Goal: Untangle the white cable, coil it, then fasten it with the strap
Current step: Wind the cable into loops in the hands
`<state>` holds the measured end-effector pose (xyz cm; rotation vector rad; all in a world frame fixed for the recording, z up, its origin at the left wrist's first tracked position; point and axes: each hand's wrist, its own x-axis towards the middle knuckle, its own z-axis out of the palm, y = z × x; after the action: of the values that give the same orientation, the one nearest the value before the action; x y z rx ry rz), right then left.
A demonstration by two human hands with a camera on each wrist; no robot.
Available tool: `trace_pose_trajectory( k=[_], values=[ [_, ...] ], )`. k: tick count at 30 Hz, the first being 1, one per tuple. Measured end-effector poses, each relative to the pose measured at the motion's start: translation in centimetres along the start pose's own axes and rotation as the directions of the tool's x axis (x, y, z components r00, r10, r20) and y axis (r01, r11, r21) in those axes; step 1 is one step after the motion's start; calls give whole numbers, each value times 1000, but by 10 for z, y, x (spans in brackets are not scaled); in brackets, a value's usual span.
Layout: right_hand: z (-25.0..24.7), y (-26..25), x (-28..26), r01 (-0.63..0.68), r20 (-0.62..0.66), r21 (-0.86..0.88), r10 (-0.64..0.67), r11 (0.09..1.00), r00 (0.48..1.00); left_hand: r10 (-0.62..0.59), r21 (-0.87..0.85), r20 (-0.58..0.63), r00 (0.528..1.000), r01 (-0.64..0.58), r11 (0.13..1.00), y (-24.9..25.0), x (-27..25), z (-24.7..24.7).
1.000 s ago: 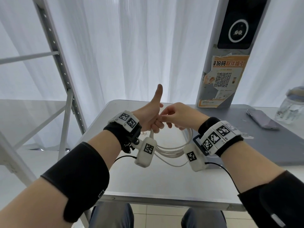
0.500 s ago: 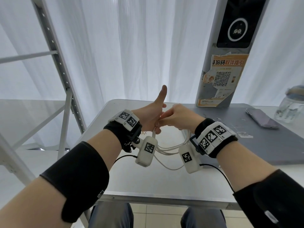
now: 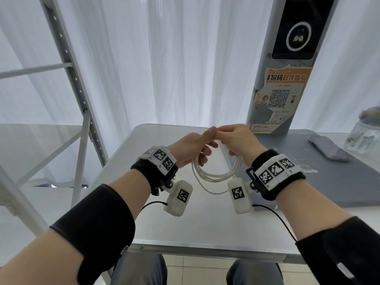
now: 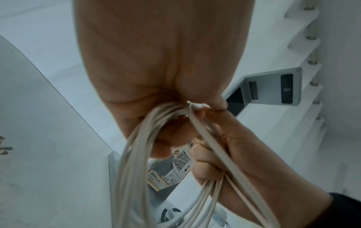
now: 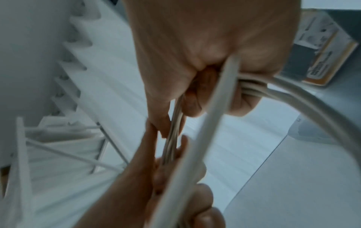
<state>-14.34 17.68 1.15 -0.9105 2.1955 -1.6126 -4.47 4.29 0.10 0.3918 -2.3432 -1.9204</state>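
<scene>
Poster (image 3: 279,99) — "身份码取件指引", QR code

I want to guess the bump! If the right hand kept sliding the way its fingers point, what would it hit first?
The right hand points toward the left hand, and their fingertips already meet above the coiled white cable both hold. So it would most likely press into the left hand first.

- The pale desk (image 3: 185,229) fills the middle of the head view.
- A grey mat (image 3: 339,182) covers its 3 o'clock side.
- A phone (image 3: 328,148) lies on the mat, toward 2 o'clock.
- A glass jar (image 3: 365,136) stands just beside the phone, at the far right edge.
</scene>
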Motion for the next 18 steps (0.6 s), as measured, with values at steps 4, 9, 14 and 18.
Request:
trace_pose_trajectory(
  k=[4,9,14,18],
  values=[
    [-3,3,5,-40,-73,177,53,983,996,97,-11,-95,991,-98,995,3,0,3],
    [-3,5,6,-80,-46,258,95,963,994,119,-48,-132,984,-127,991,8,3,7],
    [-8,1,4,-25,6,16,25,1000,1000,72,93,-125,990,-61,994,8,5,8],
    [-5,-17,3,60,67,-129,-52,990,996,37,342,-53,998,-17,940,11,3,18]
  ],
)
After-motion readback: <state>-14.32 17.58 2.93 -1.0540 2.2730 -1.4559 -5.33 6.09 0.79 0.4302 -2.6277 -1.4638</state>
